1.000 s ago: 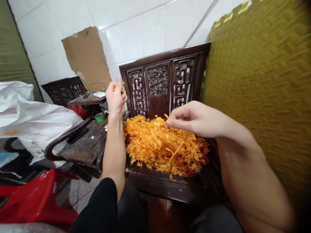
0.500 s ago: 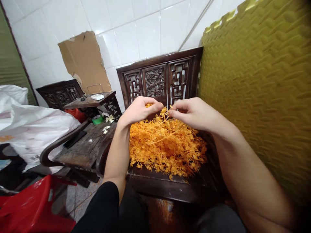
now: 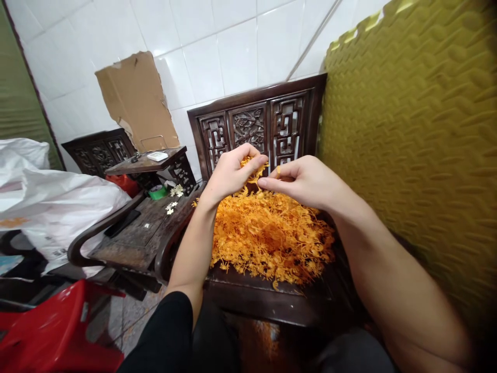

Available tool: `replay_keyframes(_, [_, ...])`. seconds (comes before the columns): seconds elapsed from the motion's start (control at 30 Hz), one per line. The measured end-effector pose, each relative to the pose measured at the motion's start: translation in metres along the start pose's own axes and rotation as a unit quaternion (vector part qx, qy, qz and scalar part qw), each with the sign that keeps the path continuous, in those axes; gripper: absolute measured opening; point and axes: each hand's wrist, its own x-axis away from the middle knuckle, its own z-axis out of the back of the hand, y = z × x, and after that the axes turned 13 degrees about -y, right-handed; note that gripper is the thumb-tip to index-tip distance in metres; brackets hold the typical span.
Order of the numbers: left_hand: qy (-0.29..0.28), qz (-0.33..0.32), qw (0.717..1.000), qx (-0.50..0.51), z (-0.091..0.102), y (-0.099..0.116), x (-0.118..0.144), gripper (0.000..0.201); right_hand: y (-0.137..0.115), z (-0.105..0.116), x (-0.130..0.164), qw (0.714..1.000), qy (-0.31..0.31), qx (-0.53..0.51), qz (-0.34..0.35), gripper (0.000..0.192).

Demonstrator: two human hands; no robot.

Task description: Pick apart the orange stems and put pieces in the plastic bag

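White tiles [image 3: 233, 52] cover the wall behind the heap of orange strands [image 3: 267, 233], and a dark carved wooden chair [image 3: 260, 298] carries that heap on its seat. To the right of the heap a yellow-green textured mat [image 3: 407, 129] stands on edge; to its left is a second wooden chair [image 3: 132, 248] with a roll of green tape [image 3: 158, 192] on it, and further left hang bulky white bags [image 3: 62, 207] above a red plastic stool [image 3: 54, 321].

From where I stand, the heap looks loose and springy, its longer side running across the seat from left to right. Above its rear part, a small orange bunch [image 3: 256, 175] sits in the person's left hand [image 3: 233, 171]. The left fingers are curled around it, thumb pressed along the front; curly ends poke out below the thumb tip, pointing down and towards the right hand [image 3: 310, 178]. It is too tangled for me to make out its long axis.

The right hand is also above the heap, thumb and forefinger narrowly set just beside those loose ends. An orange scrap [image 3: 278, 170] shows against the forefinger; whether the fingers grip it, I cannot tell.
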Motion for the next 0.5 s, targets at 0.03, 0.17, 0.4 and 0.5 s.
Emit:
replay_keyframes(0.03, [0.001, -0.003, 1.0, 0.005, -0.0015, 0.0013, -0.0004, 0.043, 0.0006, -0.0024, -0.0012, 1.0, 0.002, -0.012, -0.001, 0.042])
replay_keyframes(0.17, [-0.006, 0.003, 1.0, 0.028, -0.0055, 0.0077, 0.0003, 0.043, 0.0019, -0.0089, -0.0044, 0.998, 0.038, -0.035, 0.023, 0.046])
replay_keyframes(0.4, [-0.09, -0.067, 0.993, 0.028, 0.004, 0.0107, 0.0051, 0.027, 0.0022, -0.0103, -0.0042, 0.994, 0.099, 0.028, 0.042, 0.033])
replay_keyframes(0.5, [-0.039, -0.117, 0.992, -0.023, -0.0008, 0.009, 0.0032, 0.028, -0.0024, -0.0099, -0.0025, 0.987, 0.128, 0.08, 0.045, 0.036])
